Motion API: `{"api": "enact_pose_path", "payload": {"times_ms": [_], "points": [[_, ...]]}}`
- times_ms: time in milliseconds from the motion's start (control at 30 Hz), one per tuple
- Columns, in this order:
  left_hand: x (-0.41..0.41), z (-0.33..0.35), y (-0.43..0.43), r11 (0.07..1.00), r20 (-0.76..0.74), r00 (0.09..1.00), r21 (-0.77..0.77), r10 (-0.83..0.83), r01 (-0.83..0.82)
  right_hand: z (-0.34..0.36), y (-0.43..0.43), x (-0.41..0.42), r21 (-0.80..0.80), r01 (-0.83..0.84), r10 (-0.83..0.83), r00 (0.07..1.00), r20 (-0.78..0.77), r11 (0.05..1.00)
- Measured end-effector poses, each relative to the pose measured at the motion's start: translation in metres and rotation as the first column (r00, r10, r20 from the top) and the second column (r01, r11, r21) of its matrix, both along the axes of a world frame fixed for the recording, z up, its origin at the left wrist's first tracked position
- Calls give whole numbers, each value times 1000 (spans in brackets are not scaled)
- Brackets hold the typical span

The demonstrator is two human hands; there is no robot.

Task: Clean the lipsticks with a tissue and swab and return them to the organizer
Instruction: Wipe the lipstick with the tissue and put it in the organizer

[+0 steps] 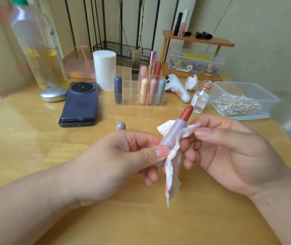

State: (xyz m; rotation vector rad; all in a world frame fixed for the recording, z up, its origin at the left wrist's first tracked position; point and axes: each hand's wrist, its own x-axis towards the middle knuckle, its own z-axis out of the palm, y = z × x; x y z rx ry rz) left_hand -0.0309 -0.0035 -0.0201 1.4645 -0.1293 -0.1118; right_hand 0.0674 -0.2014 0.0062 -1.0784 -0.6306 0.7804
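Observation:
My left hand (123,160) grips the base of an uncapped lilac lipstick (174,131), tilted up to the right with its brick-red tip exposed. A white tissue (172,167) with red smears wraps behind the tube and hangs down. My right hand (229,149) pinches the tissue's upper end against the tube. The lipstick's lilac cap (120,125) stands on the table behind my left hand. The clear organizer (123,71) holds several lipsticks at the table's middle back.
Right of the organizer are a small glass bottle (200,101) with a swab in it, a clear tub of cotton swabs (241,103) and a crumpled tissue (191,83). Two stacked phones (80,103), a tissue roll (104,69) and a big bottle (40,50) stand left.

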Motion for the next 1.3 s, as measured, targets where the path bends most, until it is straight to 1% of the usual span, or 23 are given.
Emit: {"api": "enact_pose_path", "payload": {"times_ms": [67,167,233,300,367,433,500,567,667,700,733,767,800,867,933,1000,1033,1067,1100,1200,1233,1267,1300], "points": [[0,1,0,997,9,998,-12,-70,70,-3,0,1,14,-47,47,998,-33,999],[-1,3,0,977,22,978,-39,-207,208,-7,4,-2,-4,-62,61,996,-64,998],[-2,6,0,967,41,969,-55,-245,247,-7,5,-4,-21,-73,71,995,-76,997],[-2,7,0,969,57,969,-52,-238,241,-7,6,-4,-51,-64,61,996,-73,997],[-2,7,0,983,83,979,11,-184,183,-7,7,-6,-85,-27,22,998,-55,996],[-1,6,-1,988,96,985,73,-143,136,-7,8,-8,-75,-17,15,1000,-28,997],[-1,5,-2,987,80,986,81,-144,138,-6,9,-10,-61,-32,33,999,7,998],[-2,6,0,981,44,980,28,-193,192,-5,8,-11,-62,-37,38,999,12,997],[-4,9,-2,912,-22,930,-203,-367,355,-4,6,-13,-51,-65,64,998,-19,997],[-5,10,-2,885,-34,914,-267,-405,382,-4,6,-14,-49,-79,78,997,-22,996],[-5,10,-3,878,-38,910,-285,-412,386,-3,7,-14,-47,-85,83,996,-24,995],[-5,9,-4,895,-38,922,-257,-385,364,-3,7,-13,-49,-78,77,997,-24,996],[-4,9,-4,933,-33,947,-187,-320,309,-3,6,-12,-54,-63,62,998,-16,997],[-6,10,-8,989,6,989,17,-147,147,-2,6,-10,-67,-32,33,999,23,997],[-9,9,-12,984,65,998,176,11,-23,0,6,-12,-64,-18,22,998,58,998],[-11,7,-14,963,85,985,216,147,-162,2,7,-15,-62,11,-6,996,85,998],[-11,5,-14,958,80,981,213,179,-193,2,7,-16,-64,28,-22,995,100,998],[-11,5,-13,965,68,984,193,166,-177,2,6,-16,-66,37,-29,993,117,997],[-11,6,-11,981,53,993,157,108,-115,2,6,-16,-69,35,-25,990,140,997],[-8,8,-7,987,2,987,30,-161,161,1,4,-13,-99,-16,35,981,191,995],[-8,9,-6,979,-24,979,7,-204,204,1,4,-12,-113,-28,50,980,193,993],[-7,9,-6,978,-31,979,27,-204,205,0,3,-11,-121,-32,55,979,194,992],[-6,9,-7,984,-11,986,69,-166,166,-1,3,-11,-121,-30,54,979,196,992]]}}
